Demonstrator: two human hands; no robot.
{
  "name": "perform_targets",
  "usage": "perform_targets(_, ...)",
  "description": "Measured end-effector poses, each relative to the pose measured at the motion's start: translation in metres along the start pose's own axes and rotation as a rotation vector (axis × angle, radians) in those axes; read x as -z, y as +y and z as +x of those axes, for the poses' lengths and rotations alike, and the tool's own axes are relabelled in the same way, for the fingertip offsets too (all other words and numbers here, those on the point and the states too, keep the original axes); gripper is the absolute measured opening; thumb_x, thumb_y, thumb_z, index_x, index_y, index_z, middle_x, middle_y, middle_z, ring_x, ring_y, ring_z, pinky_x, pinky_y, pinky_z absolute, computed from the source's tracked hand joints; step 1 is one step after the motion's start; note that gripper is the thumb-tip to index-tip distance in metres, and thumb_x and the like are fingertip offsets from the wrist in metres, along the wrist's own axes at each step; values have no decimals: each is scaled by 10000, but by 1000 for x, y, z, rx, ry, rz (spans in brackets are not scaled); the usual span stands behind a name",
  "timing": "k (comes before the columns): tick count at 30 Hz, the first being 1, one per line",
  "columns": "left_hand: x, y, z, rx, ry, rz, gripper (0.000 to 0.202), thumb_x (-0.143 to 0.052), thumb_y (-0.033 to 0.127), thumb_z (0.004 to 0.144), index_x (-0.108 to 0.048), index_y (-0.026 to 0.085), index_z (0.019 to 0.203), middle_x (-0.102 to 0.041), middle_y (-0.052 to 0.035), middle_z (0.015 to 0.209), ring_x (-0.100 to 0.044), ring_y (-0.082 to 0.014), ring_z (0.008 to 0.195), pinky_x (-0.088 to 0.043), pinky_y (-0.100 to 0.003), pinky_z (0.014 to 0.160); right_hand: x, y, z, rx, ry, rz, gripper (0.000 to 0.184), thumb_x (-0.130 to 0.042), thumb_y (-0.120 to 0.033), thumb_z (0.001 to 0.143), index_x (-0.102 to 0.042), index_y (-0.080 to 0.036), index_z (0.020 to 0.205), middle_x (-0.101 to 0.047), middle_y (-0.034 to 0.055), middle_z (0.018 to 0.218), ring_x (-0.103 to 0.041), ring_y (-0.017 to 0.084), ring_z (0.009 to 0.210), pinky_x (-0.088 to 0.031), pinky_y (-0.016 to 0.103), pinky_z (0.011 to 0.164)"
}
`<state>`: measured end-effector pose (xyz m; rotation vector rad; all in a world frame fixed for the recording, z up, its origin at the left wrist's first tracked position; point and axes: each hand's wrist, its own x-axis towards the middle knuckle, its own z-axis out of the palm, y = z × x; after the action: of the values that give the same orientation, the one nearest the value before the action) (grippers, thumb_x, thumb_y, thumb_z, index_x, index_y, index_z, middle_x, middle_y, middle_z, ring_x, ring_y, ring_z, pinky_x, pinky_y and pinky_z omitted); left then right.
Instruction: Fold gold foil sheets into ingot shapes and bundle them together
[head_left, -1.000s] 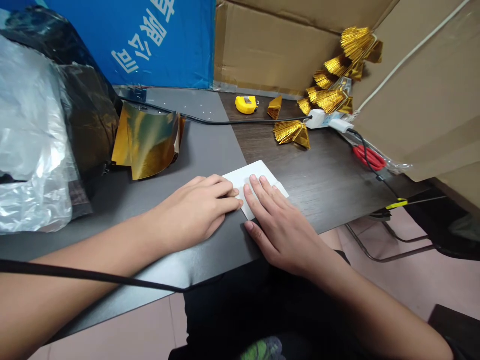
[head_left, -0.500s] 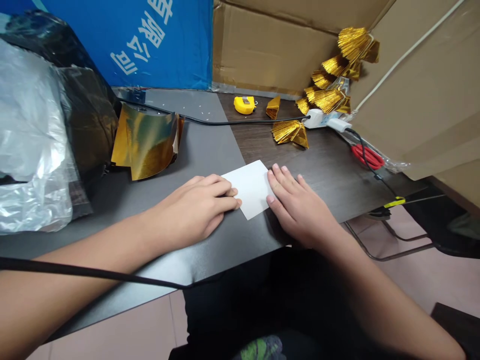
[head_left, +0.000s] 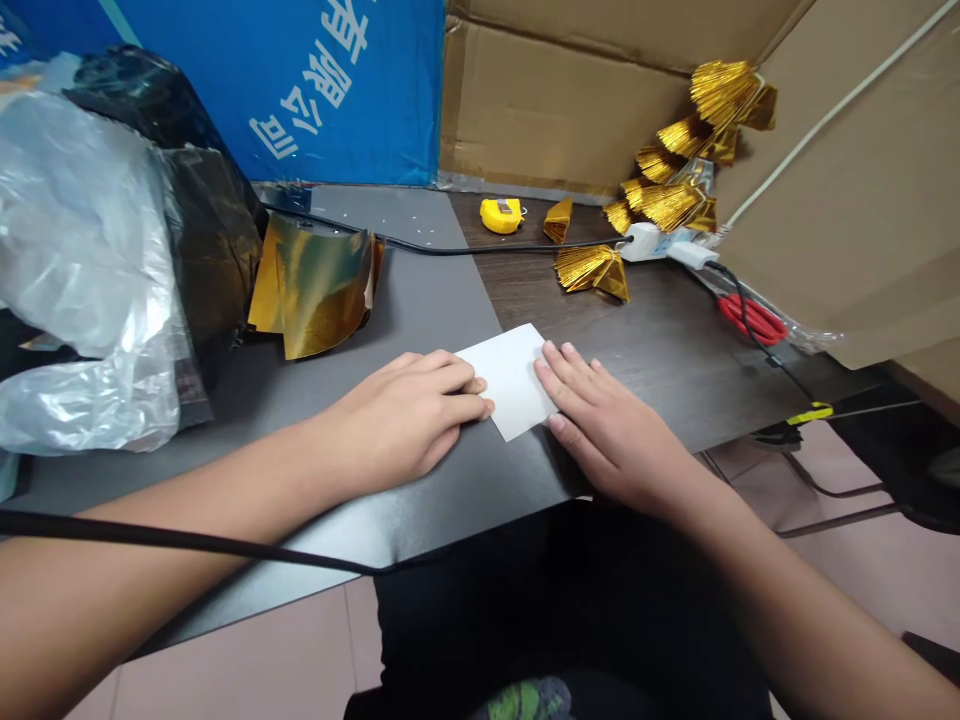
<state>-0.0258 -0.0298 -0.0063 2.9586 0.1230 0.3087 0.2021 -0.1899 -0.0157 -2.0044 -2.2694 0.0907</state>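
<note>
A small white sheet of paper (head_left: 511,375) lies at a slant on the table in front of me. It looks folded, with its white side up. At its left edge my left hand (head_left: 416,410) is closed, the curled fingertips pressing the paper down. My right hand (head_left: 607,425) lies flat over the right edge, fingers stretched out and thumb a little apart. Part of that edge is hidden beneath the fingers. Beyond my left forearm stands a curved stack of gold foil sheets (head_left: 319,290).
Pleated gold foil fans (head_left: 581,268) lie near a power strip (head_left: 651,242) at the back right. Behind the sheet are a yellow tape measure (head_left: 501,215) and a black cable (head_left: 450,250). Plastic bags (head_left: 90,240) crowd the left. Red-handled scissors (head_left: 752,318) rest at the right.
My right hand has slid slightly toward me along the paper's right edge. The left hand keeps its place on the paper. The whole view has shifted a little.
</note>
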Motion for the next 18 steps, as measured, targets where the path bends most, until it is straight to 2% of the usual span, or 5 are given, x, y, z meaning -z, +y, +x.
perform_targets(3,-1,-1,0,-9,1,27,291,-466,185,963,-686,278,1129,-678,-26,1207,-602,-202,1144,-497,-333,912,2,9,-4,12,14,-38,582,-324,-348,1076,-336,-82,1593,-263,179,1655,-174,355,1561,-318,674,1192)
perform_targets(6,0,-3,-1,-37,13,29,247,-482,197,956,-690,241,1083,-687,-50,1172,-603,-204,1145,-496,-336,935,5,7,-9,143,46,-11,579,-400,-326,1054,-357,-101,1586,-271,176,1654,-143,334,1571,-300,660,1207)
perform_targets(10,2,-4,-1,-76,18,3,211,-480,201,930,-676,201,1008,-679,-79,1165,-608,-225,1156,-498,-367,964,8,3,-17,242,41,90,637,-491,-342,1021,-329,-152,1608,-361,176,1622,-289,295,1545,-345,595,1212)
perform_targets(15,6,3,-2,-137,-3,-26,351,-523,483,958,-654,196,1113,-670,-104,1194,-608,-260,1164,-488,-397,969,4,-1,-27,265,137,99,781,-623,-575,932,-425,-152,1559,-508,215,1525,-458,362,1446,-437,611,1139)
perform_targets(18,6,11,-3,-191,-21,-34,470,-518,601,942,-648,181,1109,-674,-116,1194,-607,-266,1148,-474,-395,945,-1,-6,-32,279,264,56,665,-685,-527,913,-560,-137,1437,-634,208,1343,-582,349,1311,-533,552,1049)
